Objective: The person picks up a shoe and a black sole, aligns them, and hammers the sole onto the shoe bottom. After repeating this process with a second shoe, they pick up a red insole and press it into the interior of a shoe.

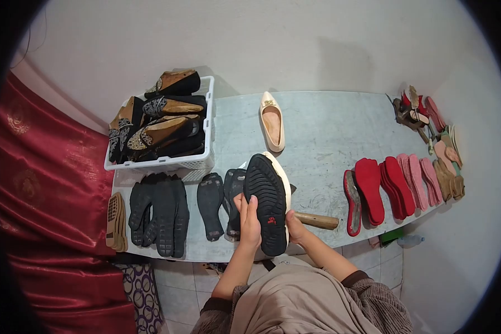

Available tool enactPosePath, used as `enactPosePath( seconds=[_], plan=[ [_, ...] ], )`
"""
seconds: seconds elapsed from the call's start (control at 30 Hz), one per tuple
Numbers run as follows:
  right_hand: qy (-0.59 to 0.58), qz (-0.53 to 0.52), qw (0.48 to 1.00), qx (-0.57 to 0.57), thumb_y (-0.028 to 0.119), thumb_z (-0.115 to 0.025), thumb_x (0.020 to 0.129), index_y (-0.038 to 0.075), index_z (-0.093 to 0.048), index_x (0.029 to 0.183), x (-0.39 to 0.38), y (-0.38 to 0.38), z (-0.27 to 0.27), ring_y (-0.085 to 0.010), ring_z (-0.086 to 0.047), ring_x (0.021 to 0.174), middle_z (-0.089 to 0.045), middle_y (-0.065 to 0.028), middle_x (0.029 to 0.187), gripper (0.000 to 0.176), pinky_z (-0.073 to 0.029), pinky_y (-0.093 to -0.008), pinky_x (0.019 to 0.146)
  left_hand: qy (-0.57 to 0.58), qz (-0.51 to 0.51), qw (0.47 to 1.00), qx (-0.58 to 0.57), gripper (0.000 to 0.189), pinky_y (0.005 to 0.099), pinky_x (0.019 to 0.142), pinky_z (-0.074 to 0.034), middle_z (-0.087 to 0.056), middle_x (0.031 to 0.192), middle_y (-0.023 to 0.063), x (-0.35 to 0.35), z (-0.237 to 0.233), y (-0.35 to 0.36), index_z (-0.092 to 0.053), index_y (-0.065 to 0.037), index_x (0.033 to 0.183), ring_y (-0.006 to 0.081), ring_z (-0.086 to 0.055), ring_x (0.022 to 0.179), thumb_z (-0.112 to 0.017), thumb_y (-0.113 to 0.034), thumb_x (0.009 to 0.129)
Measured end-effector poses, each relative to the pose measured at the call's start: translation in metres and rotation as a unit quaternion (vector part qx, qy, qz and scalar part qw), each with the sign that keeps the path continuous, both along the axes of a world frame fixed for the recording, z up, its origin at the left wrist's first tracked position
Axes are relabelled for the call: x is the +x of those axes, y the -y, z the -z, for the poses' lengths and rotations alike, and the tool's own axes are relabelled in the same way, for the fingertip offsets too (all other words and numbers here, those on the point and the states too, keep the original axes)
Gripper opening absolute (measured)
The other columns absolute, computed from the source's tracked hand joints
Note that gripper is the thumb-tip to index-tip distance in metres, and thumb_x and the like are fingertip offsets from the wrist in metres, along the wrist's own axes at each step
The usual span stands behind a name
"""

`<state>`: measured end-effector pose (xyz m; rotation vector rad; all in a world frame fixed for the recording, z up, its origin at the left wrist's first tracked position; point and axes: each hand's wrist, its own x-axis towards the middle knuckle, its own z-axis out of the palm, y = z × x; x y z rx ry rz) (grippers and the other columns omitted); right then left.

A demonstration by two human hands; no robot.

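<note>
A cream shoe [287, 186] is held up between my hands, its ridged black sole [265, 203] turned towards me with a small red mark on it. My left hand [249, 222] grips its left side, thumb lying along the sole. On the opposite edge, near the lower end, my right hand [296, 228] has its fingers wrapped around. Behind the right hand lies a tool with a wooden handle [317, 220]; its head is mostly hidden by the shoe. Another cream flat shoe [273, 125] with a gold ornament rests on the table beyond.
At the back left stands a white basket [209, 119] of shoes on lasts. Black soles [166, 217] and tan soles [116, 222] line the front left of the table [317, 128]. Red insoles [369, 189] and pink insoles [417, 181] lie right; assorted tools and pieces [414, 114] fill the far corner.
</note>
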<state>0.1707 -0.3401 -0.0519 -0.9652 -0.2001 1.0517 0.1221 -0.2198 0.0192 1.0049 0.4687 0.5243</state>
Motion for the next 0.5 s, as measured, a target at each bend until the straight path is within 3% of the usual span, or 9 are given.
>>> enactPosePath(
  seconds=[0.03,0.17,0.23,0.33,0.43,0.5],
  plan=[
    [0.003,0.005,1.0,-0.001,0.072,-0.046,0.069,0.003,-0.032,0.133,0.002,0.002,-0.002,-0.0199,-0.046,0.114,-0.048,-0.0096,0.124,0.095,-0.037,-0.0348,0.096,-0.019,-0.015,0.998,0.055,0.044,0.0296,0.098,-0.032,-0.041,0.12,0.01,0.004,0.004,0.001,-0.03,-0.001,0.131,0.0181,-0.042,0.113,-0.037,-0.025,0.095],
    [0.027,-0.003,1.0,-0.008,0.075,-0.048,0.062,0.001,-0.041,0.127,0.002,0.014,-0.016,-0.0176,-0.048,0.111,-0.052,-0.0085,0.119,0.099,-0.04,-0.0328,0.093,-0.021,-0.018,0.997,0.066,0.048,0.0289,0.1,-0.029,-0.036,0.121,0.0099,0.008,-0.011,0.016,-0.025,-0.003,0.135,0.0179,-0.036,0.118,-0.034,-0.029,0.096],
    [0.028,-0.003,1.0,-0.008,0.076,-0.049,0.059,0.001,-0.043,0.125,0.005,0.019,-0.019,-0.0169,-0.049,0.109,-0.053,-0.0082,0.118,0.1,-0.041,-0.032,0.092,-0.065,-0.004,0.983,0.17,0.048,0.0356,0.104,-0.021,-0.027,0.127,0.0133,0.009,-0.014,0.022,-0.026,-0.006,0.137,0.023,-0.03,0.121,-0.028,-0.032,0.097],
    [0.046,-0.007,0.999,-0.013,0.077,-0.049,0.058,0.001,-0.041,0.127,0.007,0.029,-0.014,-0.0161,-0.051,0.106,-0.053,-0.0079,0.117,0.103,-0.043,-0.0311,0.089,-0.046,-0.017,0.991,0.125,0.049,0.0301,0.102,-0.027,-0.032,0.13,0.0111,0.014,-0.007,0.033,-0.021,-0.009,0.139,0.0202,-0.035,0.12,-0.029,-0.032,0.097],
    [0.056,0.032,0.998,0.011,0.077,-0.05,0.056,0.0,-0.039,0.128,0.005,0.04,-0.008,-0.0155,-0.052,0.104,-0.052,-0.008,0.118,0.106,-0.044,-0.0307,0.088,-0.005,-0.009,0.999,0.046,0.049,0.0306,0.102,-0.027,-0.031,0.135,0.0122,0.019,-0.014,0.051,-0.021,-0.01,0.139,0.0206,-0.035,0.121,-0.028,-0.033,0.097],
    [0.035,0.018,0.999,0.022,0.078,-0.051,0.054,0.0,-0.038,0.128,0.006,0.051,-0.011,-0.0147,-0.05,0.107,-0.051,-0.0078,0.119,0.108,-0.044,-0.0297,0.088,-0.037,-0.003,0.998,0.057,0.048,0.0308,0.101,-0.028,-0.032,0.135,0.0129,0.021,-0.01,0.06,-0.021,-0.01,0.139,0.0211,-0.036,0.121,-0.027,-0.034,0.097]
  ],
)
